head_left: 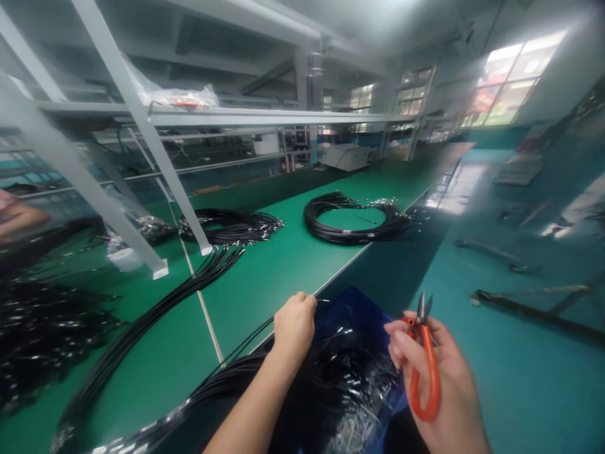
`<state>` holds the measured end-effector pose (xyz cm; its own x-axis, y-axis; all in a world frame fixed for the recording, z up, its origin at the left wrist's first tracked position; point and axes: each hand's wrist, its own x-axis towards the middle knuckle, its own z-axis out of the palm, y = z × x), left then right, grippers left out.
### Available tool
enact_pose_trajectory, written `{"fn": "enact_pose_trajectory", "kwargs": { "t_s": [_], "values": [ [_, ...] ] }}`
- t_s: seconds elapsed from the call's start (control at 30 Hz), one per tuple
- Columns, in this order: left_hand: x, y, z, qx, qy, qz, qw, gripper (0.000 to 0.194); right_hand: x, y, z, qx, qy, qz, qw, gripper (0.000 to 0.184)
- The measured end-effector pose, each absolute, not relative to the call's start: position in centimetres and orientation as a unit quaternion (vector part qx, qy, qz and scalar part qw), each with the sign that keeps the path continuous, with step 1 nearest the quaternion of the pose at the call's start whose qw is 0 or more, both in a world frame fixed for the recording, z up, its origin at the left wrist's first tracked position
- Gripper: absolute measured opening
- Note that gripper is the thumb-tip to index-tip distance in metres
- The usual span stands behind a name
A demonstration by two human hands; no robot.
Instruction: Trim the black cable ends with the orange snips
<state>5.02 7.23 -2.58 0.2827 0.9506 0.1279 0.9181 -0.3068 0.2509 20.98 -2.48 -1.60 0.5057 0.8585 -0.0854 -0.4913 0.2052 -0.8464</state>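
Note:
My left hand [293, 328] is closed around the end of a thin black cable [253, 333], and a short metal tip pokes out past the fingers. In my right hand [447, 372] sits a pair of scissors [429, 384] with orange handles, its short pointed blades upward and slightly apart. Below and between both hands stands a blue bin [352, 302] holding many small clear and silvery pieces. A bundle of black cables [155, 315] curves across the green table at the left, its near part running beneath my left forearm.
Coiled black cables [331, 234] lie farther along the green table [265, 277], beside another coil [227, 227]. White shelf posts [155, 151] rise from the tabletop. At far left, a person's arm [21, 217] shows near a dark cable pile [47, 334]. A wheeled stand's leg [534, 312] is at right.

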Motion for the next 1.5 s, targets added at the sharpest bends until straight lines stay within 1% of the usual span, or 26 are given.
{"fn": "enact_pose_trajectory", "kwargs": {
  "t_s": [0.1,0.2,0.3,0.4,0.47,0.53,0.6,0.7,0.87,1.17,1.3,1.4,1.5],
  "values": [
    [6.4,9.7,-3.9,0.798,0.585,0.133,0.061,0.014,20.7,-2.9,-1.0,-0.435,-0.224,0.464,0.738,0.035],
    [6.9,10.4,-4.0,0.799,0.577,0.147,0.083,0.011,20.4,-3.1,-0.4,-0.436,-0.237,0.472,0.729,0.035],
    [6.0,9.1,-2.4,0.799,0.561,0.187,0.109,0.011,20.2,-3.1,-0.3,-0.433,-0.244,0.491,0.715,0.034],
    [4.5,5.8,0.2,0.800,0.532,0.234,0.149,0.011,19.3,-2.9,-0.5,-0.412,-0.250,0.528,0.699,0.032],
    [3.7,3.2,1.4,0.792,0.507,0.267,0.209,0.014,18.2,-2.7,-0.6,-0.408,-0.258,0.542,0.688,0.034],
    [3.2,1.0,1.9,0.736,0.481,0.332,0.342,0.014,17.1,-2.8,-0.5,-0.416,-0.264,0.538,0.684,0.038],
    [2.9,-0.5,1.6,0.669,0.463,0.371,0.448,0.016,16.1,-3.0,-0.4,-0.420,-0.258,0.533,0.688,0.042],
    [2.7,-1.3,0.8,0.614,0.451,0.390,0.517,0.019,15.1,-3.3,-0.1,-0.410,-0.239,0.540,0.695,0.044],
    [2.7,-1.7,0.1,0.597,0.439,0.396,0.542,0.018,14.5,-3.5,0.1,-0.414,-0.226,0.533,0.702,0.043],
    [2.8,-2.3,0.1,0.604,0.471,0.406,0.499,0.016,14.3,-3.5,0.0,-0.409,-0.228,0.542,0.698,0.042],
    [3.1,-2.4,-0.5,0.587,0.463,0.431,0.506,0.016,14.5,-3.4,0.0,-0.394,-0.199,0.583,0.682,0.040],
    [3.1,-2.4,-0.8,0.572,0.443,0.445,0.529,0.015,14.5,-3.5,-0.2,-0.375,-0.190,0.614,0.668,0.036],
    [3.2,-2.6,-0.8,0.533,0.419,0.448,0.582,0.016,14.2,-3.7,-0.6,-0.364,-0.170,0.641,0.654,0.030]
  ]
}}
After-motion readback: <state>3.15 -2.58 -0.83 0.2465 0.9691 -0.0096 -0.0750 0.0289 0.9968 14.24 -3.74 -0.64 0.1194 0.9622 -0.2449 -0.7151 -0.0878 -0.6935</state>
